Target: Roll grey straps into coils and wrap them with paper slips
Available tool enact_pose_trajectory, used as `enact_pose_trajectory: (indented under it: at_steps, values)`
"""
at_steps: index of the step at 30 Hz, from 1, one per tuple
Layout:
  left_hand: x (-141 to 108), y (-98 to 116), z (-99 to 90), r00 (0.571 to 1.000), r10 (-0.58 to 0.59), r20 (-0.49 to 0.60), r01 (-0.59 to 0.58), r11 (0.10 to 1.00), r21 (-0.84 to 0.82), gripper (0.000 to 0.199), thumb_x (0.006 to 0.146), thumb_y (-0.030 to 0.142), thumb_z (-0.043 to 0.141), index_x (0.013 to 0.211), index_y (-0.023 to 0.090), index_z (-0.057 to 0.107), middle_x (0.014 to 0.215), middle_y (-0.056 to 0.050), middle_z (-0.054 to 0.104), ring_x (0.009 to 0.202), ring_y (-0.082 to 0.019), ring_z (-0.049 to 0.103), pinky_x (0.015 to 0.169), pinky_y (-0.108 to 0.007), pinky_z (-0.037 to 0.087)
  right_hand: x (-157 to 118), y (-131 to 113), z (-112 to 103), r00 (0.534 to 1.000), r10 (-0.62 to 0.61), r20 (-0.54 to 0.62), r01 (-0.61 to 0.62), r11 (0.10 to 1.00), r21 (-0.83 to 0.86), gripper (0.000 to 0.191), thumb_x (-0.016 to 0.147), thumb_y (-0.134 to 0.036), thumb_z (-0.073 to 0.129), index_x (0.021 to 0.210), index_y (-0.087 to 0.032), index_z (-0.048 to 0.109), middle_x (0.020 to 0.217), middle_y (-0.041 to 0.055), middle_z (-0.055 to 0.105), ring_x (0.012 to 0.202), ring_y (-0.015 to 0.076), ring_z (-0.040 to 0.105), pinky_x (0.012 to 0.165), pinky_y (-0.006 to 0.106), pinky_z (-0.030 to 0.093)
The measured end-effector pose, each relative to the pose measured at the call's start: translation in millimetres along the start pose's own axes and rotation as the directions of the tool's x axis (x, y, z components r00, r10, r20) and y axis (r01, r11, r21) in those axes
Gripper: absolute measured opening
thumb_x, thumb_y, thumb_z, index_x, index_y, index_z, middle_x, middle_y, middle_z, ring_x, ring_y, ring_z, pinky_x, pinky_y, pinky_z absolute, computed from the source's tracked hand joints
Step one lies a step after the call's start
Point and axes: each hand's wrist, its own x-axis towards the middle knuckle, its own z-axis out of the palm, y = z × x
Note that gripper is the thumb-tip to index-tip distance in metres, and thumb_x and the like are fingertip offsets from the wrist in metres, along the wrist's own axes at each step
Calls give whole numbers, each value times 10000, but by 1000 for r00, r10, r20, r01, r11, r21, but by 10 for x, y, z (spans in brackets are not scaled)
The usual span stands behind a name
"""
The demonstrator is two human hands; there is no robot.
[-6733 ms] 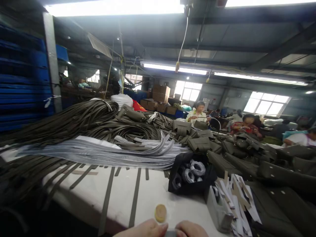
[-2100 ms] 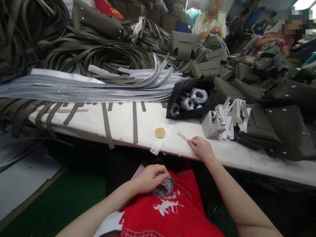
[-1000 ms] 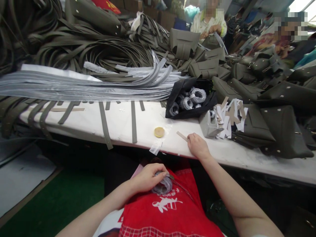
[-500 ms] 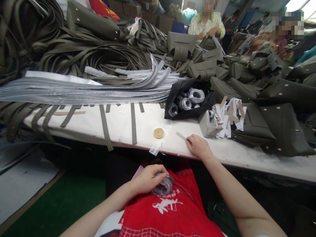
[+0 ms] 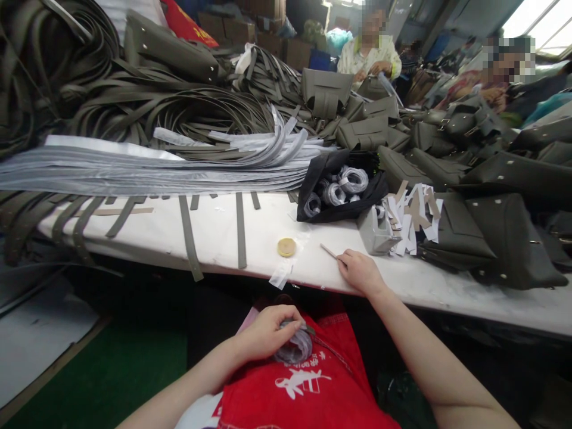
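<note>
My left hand (image 5: 277,329) is closed over a rolled-up bundle of strap in clear grey wrapping (image 5: 298,347), held in my lap against the red apron (image 5: 330,381). Over the table, my right hand (image 5: 357,269) pinches one end of a thin, narrow strip (image 5: 329,250), whose free end points up and to the left. To the left of that strip lies a yellow roll of tape (image 5: 286,246). A small clear piece of film (image 5: 281,275) hangs at the table's front edge below the roll.
A black bag (image 5: 308,205) holds several wrapped rolls. Beside it stands a grey box (image 5: 378,233) with paper strips (image 5: 413,217) spilling out. Long wrapped straps (image 5: 156,170) cover the table's left, and grey-green bags (image 5: 473,232) pile up on the right. Other people (image 5: 370,59) work behind.
The strip in my right hand has turned, so it now looks thinner, nearly edge-on. My left hand stays on the wrapped roll. The view has shifted slightly.
</note>
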Motion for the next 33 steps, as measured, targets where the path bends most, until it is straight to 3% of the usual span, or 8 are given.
enact_pose_trajectory:
  at_steps: [14,21,28,31,33]
  values:
    - [-19,26,-29,1000,12,-9,-12,1000,16,222,899,309,492,875,184,673,869,-14,697,823,-157,627,767,-239,453,108,108,-131,996,-25,86,22,999,44,285,927,-282,467,950,-246,749,900,42,715,831,164,643,720,248,421]
    - [79,-72,99,1000,-19,-24,16,996,-89,372,922,440,476,882,161,720,873,-43,722,806,-165,646,745,-236,471,-30,-115,29,995,73,-69,-73,997,13,247,905,-180,435,995,-161,665,971,99,676,919,205,616,811,283,421]
    - [140,-133,191,994,-102,-34,98,988,-121,371,889,446,506,848,153,730,827,-48,724,770,-172,638,708,-252,474,-185,-151,220,973,111,-202,-101,993,60,225,899,-240,499,1074,-149,607,1071,128,642,1016,249,568,891,325,431]
    - [127,-128,166,996,-36,-76,28,994,-108,358,861,494,553,793,188,725,868,-59,702,862,-201,631,803,-300,490,-200,-93,283,969,131,-211,-125,991,42,225,892,-127,448,1010,-175,633,999,122,661,960,250,590,863,338,446]
    - [135,-70,108,999,29,-35,-33,992,-120,298,851,496,592,798,230,716,941,-63,687,939,-221,623,866,-345,498,-181,-49,326,970,128,-208,-117,991,63,289,851,-46,426,939,-208,647,957,102,675,924,240,607,849,333,453]
